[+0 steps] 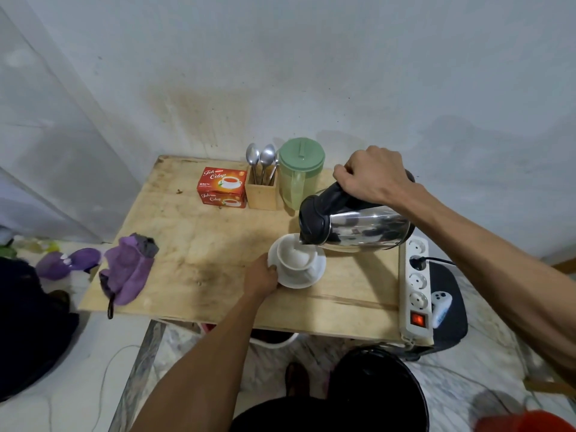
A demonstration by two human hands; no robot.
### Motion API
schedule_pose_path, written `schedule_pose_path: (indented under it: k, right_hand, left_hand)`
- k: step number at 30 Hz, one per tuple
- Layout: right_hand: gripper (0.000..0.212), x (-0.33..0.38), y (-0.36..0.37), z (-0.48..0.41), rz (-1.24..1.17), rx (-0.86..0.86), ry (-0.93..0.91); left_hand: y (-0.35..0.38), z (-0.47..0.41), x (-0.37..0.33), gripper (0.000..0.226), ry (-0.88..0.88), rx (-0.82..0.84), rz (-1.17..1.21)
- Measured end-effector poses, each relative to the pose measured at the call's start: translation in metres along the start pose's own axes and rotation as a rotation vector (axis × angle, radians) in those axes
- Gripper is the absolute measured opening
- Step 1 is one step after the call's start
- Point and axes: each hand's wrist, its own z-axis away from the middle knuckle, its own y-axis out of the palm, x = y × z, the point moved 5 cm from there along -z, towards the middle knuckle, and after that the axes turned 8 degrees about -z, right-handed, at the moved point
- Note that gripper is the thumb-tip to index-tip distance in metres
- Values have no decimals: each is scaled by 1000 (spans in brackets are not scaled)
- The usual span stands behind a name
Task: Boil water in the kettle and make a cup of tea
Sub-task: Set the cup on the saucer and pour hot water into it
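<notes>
Hands (372,176) (260,280) — kettle (355,226) tilted over cup (294,255)

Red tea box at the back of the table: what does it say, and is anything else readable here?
"Teh Celup": on the red tea box, on both its top and its front.
The small print on the box is too blurred to read.
The game controller shows marks, unreadable.
Nothing else carries text.

Soft, even, slightly dim light falls from above. The kettle (358,226) throws a mild shadow on the surface (193,232) and carries bright reflections on its steel. Wide-angle bending curves the wall (280,57) edges; corners look soft.
</notes>
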Motion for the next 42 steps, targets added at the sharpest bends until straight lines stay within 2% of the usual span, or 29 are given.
schedule_pose_path:
  k: [13,21,25,42]
  right_hand:
    - [50,39,13,1,200,-32,-201]
    - [50,45,10,4,185,-67,-239]
    - [50,46,10,3,208,-54,-240]
    - [50,45,9,4,196,-6,-241]
  left_hand:
    - [-1,3,-1,38,26,10,6]
    - [0,2,-1,46,21,12,17]
    - [0,2,0,39,13,6,13]
    - [1,2,-1,37,11,-8,-2]
